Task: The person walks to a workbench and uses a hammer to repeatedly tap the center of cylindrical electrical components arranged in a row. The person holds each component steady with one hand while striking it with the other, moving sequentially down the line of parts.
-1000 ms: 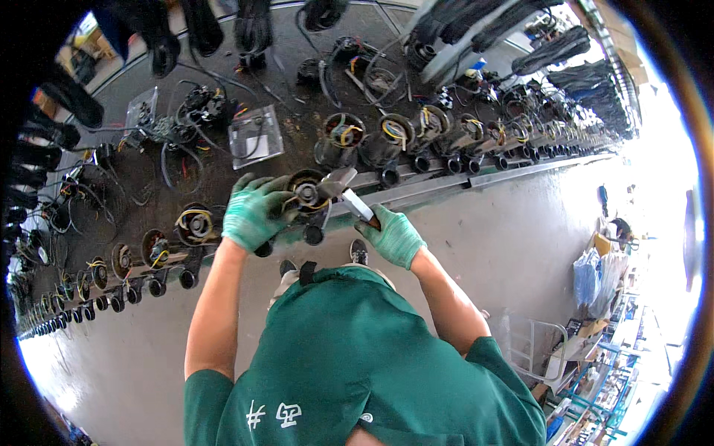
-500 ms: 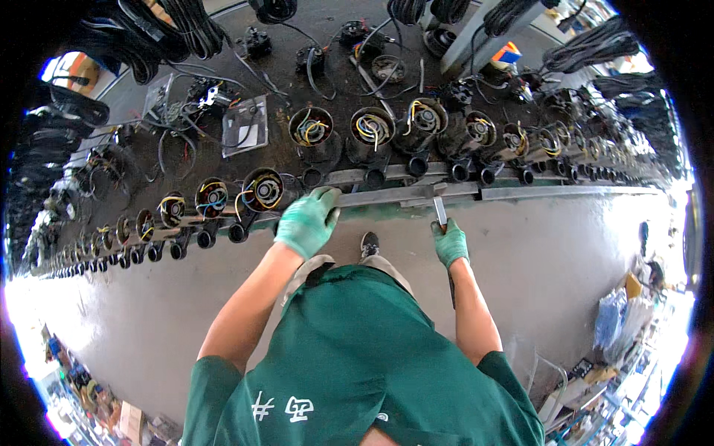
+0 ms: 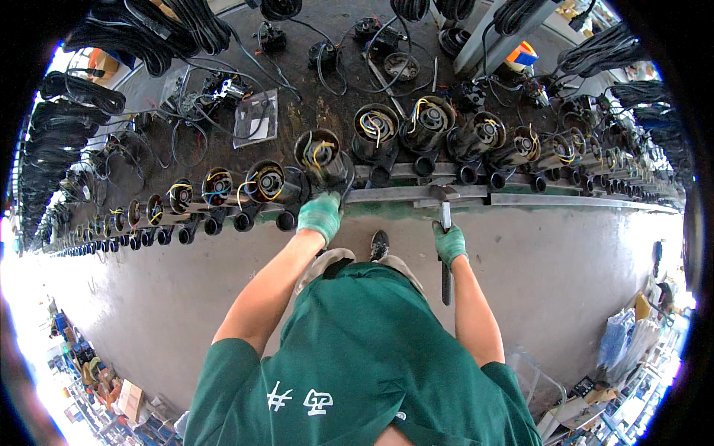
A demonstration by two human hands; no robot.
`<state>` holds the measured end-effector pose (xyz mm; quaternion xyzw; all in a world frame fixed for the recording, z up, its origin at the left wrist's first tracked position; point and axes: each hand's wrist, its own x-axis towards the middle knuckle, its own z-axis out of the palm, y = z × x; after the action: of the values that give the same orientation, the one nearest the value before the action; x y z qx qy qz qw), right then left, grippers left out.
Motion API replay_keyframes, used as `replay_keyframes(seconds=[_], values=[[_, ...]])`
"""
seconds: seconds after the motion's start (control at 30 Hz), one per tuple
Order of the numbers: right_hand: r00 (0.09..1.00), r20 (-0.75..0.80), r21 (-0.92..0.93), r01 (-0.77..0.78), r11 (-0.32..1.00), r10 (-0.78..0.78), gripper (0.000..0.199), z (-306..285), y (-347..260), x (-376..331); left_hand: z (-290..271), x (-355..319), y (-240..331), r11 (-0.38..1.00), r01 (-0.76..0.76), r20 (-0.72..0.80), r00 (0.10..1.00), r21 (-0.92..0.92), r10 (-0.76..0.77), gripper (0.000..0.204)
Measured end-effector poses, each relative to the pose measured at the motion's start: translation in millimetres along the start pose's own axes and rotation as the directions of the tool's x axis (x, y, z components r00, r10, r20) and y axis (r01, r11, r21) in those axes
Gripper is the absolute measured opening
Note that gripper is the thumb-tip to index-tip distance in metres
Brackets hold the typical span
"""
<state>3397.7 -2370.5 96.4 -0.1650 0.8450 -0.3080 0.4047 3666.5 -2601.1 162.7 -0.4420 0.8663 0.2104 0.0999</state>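
Two gloved hands were at the bench edge. Left hand (image 3: 320, 215), in a green glove, was closed over the lower rim of a dark motor housing (image 3: 321, 160), the one standing just above it with yellow and white wires showing in its open mouth. Grip looked like a steadying hold: the housing stood tilted at the front of the bench, so a hand under its rim would keep it from tipping off.

Right hand (image 3: 449, 244), also gloved green, was wrapped around the shaft of a hammer (image 3: 445, 223). Hammer head sat up against the metal rail (image 3: 520, 199) that ran along the bench front; the handle hung down past the wrist toward the floor. Held upright like that, the head was level with the rail and near the housing, though well apart from the left hand.

Outward from the left hand: a row of similar motor housings (image 3: 268, 182) ran off to the left, shrinking toward the rim of the view, each with coloured wiring inside. To the right of the right hand more housings (image 3: 483, 134) lined the same rail. Beyond them, further up the bench, lay loose black cables (image 3: 186, 30) and a clear plastic bag (image 3: 255, 117). Below both hands, grey concrete floor (image 3: 580, 282) and one shoe (image 3: 379, 244) between the arms.
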Motion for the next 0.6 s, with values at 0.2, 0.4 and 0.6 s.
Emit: replay_keyframes(seconds=[0.2,0.4,0.6], values=[[1.0,-0.01,0.027,-0.015,1.0,0.016,0.038,7.1,-6.0,-4.5,23.6,-27.5,-16.5,0.995,-0.095,0.007,0.995,-0.024,0.095,0.024],[0.998,-0.064,0.05,0.008,0.999,-0.005,0.036,18.2,8.2,2.3,-35.5,-38.2,-11.5,0.943,-0.331,-0.293,0.906,-0.041,0.305,0.02],[0.991,-0.136,0.076,-0.007,0.997,0.017,0.032,30.8,22.6,10.9,-128.8,-19.4,-7.3,0.96,-0.28,-0.617,0.751,0.028,0.237,0.048]])
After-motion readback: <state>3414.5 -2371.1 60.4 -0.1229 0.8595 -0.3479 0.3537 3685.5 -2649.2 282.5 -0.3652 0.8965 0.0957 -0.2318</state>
